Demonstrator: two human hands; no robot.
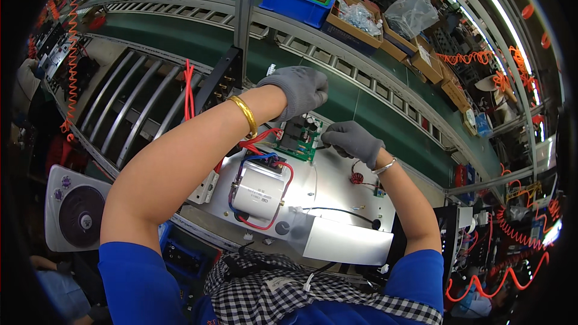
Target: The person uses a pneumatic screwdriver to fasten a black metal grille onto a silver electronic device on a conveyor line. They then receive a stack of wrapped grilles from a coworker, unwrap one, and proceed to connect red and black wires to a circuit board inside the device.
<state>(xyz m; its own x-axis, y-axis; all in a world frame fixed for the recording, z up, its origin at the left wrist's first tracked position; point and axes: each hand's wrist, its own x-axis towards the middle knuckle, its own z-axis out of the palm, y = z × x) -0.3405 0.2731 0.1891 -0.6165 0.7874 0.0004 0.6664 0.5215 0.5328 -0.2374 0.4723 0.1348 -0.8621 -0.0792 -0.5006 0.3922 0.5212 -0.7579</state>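
A grey glove covers my left hand, which is raised over the far edge of a metal chassis plate. Its fingers are curled in, and whatever they hold is hidden. Just below it a green circuit board with dark heat sinks and capacitors is on the plate. My right hand, also gloved in grey, is at the board's right edge, thumb and fingertips pressed together; a short dark piece shows at the tips, too small to name. Left of centre, a large white capacitor has red and blue wires around it.
Several red wires rise beside a black panel at left. A metal post stands beyond. Behind are a roller conveyor, a blue bin and cardboard boxes. A fan is at lower left.
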